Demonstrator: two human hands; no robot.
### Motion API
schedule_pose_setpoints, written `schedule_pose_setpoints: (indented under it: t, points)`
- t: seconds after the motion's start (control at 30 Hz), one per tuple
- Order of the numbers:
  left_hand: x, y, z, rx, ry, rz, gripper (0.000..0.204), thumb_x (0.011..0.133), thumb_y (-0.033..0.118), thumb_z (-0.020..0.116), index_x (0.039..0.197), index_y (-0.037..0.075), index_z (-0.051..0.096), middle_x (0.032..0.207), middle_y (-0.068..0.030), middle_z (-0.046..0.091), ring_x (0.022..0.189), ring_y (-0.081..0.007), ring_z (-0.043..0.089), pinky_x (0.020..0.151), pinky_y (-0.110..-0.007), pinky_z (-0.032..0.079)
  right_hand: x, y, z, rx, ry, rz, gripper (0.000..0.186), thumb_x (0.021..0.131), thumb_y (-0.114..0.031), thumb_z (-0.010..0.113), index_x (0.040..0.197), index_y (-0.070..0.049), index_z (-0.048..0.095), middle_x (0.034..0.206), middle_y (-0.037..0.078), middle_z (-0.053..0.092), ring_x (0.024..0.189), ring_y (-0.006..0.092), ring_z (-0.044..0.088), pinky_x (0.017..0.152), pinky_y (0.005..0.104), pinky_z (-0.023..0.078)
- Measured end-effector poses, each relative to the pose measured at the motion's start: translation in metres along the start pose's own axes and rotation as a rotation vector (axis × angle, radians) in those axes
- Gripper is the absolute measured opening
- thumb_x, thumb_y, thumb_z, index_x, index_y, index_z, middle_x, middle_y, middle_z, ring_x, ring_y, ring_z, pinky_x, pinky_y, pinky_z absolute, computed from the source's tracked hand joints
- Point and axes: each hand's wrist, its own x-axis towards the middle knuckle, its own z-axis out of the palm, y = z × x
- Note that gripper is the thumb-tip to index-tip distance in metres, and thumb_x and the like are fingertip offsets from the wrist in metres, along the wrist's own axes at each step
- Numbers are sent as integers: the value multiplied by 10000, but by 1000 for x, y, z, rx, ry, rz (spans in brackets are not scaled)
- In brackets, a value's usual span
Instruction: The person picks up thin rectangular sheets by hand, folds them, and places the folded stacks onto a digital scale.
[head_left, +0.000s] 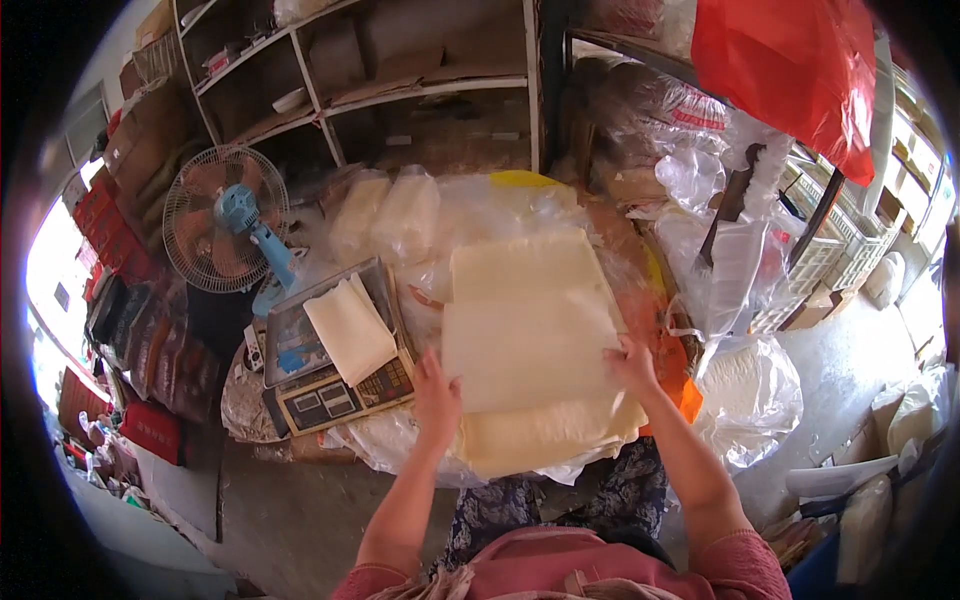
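A large, thin cream-coloured sheet point(530, 350) lies in front of me over a yellower stack of similar sheets point(545, 435). My left hand point(437, 395) is closed at the sheet's left edge, thumb towards the sheet. Opposite it, my right hand point(632, 363) pinches the right edge. Beside my left hand stands a digital weighing scale point(345, 400) with a metal tray point(290, 348). A folded cream sheet point(350, 328) rests across that tray.
A blue desk fan point(238, 208) stands behind the scale. Clear plastic packs of pale sheets point(385, 215) lie at the table's back, below shelving point(430, 95). A red plastic bag point(785, 75) hangs at upper right. A plastic-wrapped bundle point(750, 395) sits right of the table.
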Motion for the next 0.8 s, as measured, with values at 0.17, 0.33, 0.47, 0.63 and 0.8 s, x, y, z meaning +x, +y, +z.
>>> schedule_pose_setpoints:
  t: [0.17, 0.33, 0.47, 0.63, 0.8]
  points:
    - [-18, 7, 25, 371, -363, 484, 722, 837, 569, 556, 1403, 155, 383, 1482, -157, 283, 1387, -343, 217, 1091, -561, 182, 3, 11, 13, -314, 135, -40, 437, 782, -127, 669, 1190, -12, 566, 921, 171, 663, 713, 290, 660, 664, 358, 527]
    - [-30, -8, 44, 406, -549, 449, 841, 819, 665, 482, 1466, 171, 269, 1542, -126, 157, 1423, -363, 92, 1093, -617, 44, -23, -5, 30, -1252, 294, -742, 474, 878, -195, 508, 1324, -45, 456, 1301, 196, 492, 1292, 357, 378, 1047, 518, 316]
    - [-25, -8, 48, 212, -488, 572, 778, 790, 494, 648, 1385, 74, 374, 1450, -246, 274, 1353, -452, 212, 1037, -661, 171, -23, 48, 69, -1108, 10, -573, 519, 885, -214, 432, 1400, -184, 379, 1461, 125, 330, 1381, 338, 233, 1107, 571, 141]
    - [-2, -34, 0, 315, -395, 543, 435, 682, 223, 681, 1062, 31, 592, 1012, -203, 623, 966, -383, 591, 880, -455, 453, -19, 31, 92, -1076, -90, -519, 506, 905, -335, 434, 1374, -152, 388, 1460, 129, 328, 1362, 355, 253, 1084, 569, 198]
    - [-3, 63, -36, 506, -690, 241, 409, 701, 130, 657, 1091, 41, 573, 1047, -205, 608, 970, -379, 594, 893, -415, 451, -64, -46, 97, -742, -301, -752, 557, 818, -227, 554, 1337, -74, 424, 1378, 171, 423, 1294, 363, 367, 1034, 563, 297]
